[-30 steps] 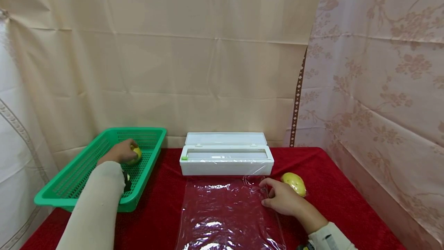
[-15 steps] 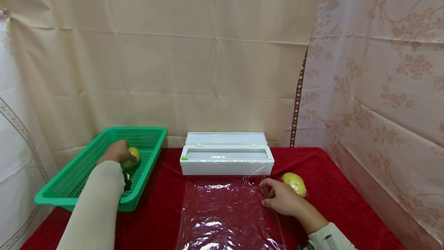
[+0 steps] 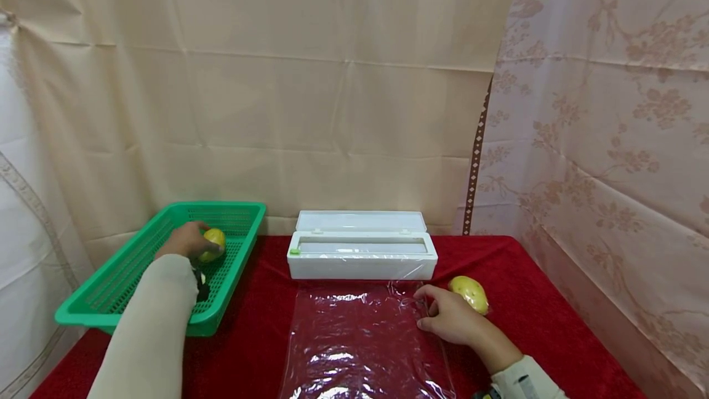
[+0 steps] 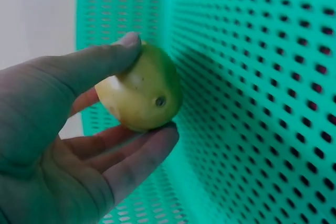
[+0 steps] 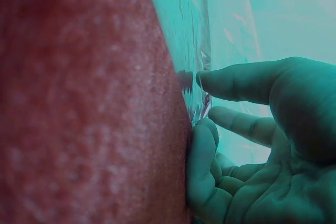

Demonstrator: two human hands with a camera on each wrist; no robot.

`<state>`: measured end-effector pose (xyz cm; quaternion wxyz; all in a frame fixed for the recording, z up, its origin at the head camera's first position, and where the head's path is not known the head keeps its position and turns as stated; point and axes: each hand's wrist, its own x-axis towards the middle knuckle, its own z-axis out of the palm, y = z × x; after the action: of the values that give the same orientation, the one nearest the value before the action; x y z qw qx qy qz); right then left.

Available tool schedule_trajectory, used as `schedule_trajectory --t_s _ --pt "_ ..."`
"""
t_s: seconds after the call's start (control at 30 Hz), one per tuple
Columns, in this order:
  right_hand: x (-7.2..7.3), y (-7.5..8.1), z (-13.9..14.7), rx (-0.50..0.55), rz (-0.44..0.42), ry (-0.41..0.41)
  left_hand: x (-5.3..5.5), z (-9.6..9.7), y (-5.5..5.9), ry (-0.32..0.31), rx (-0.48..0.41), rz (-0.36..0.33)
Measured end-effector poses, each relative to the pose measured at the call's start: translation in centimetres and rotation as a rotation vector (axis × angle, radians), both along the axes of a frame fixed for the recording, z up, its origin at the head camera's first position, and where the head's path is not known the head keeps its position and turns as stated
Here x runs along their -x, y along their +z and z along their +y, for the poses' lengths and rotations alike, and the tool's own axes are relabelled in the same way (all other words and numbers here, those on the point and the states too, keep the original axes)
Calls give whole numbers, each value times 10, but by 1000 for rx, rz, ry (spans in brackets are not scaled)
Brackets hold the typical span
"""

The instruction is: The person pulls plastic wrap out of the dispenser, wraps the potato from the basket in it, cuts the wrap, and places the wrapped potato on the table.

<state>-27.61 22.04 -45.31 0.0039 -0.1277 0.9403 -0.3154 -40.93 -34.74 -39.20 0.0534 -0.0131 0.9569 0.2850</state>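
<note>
Left hand (image 3: 185,242): inside the green basket (image 3: 210,322), thumb against one side of the yellow produce (image 4: 144,95) and fingers beneath it in the wrist view, holding it in a part-closed grip. Whether the produce was raised off the basket floor could not be determined.

Change noted: a second earlier, the fingers reached over the produce; they had since drawn back to its left, exposing more of it. In my judgement this was an adjustment of grip, and the produce had not yet been removed from the basket.

Right hand (image 3: 451,316): position unchanged over the same interval. Thumb and forefinger stood apart, touching the edge of the clear film (image 3: 360,319); no firm pinch was confirmed. The film remained spread on the red-covered surface (image 3: 532,319), before the open white box (image 3: 360,268). A second yellow piece (image 3: 468,292), apparently wrapped, lay just beyond the right hand.
</note>
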Motion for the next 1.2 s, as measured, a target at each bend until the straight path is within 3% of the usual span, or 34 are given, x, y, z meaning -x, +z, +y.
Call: schedule_trajectory --t_s 0.4,0.6,0.8,0.9,1.03,1.2 --pt "0 -2 0 8 10 16 0 17 41 65 -76 94" --pt "-1 -2 1 5 8 11 -9 33 58 79 -261 120" --pt "1 -2 1 -5 3 3 -31 53 73 44 -366 175" --pt "1 -2 1 -1 6 5 -46 64 76 22 -395 243" --pt "1 -1 2 4 4 2 -68 79 78 -2 -369 329" --pt "2 0 3 31 -23 -7 -92 97 74 -1 -323 354"
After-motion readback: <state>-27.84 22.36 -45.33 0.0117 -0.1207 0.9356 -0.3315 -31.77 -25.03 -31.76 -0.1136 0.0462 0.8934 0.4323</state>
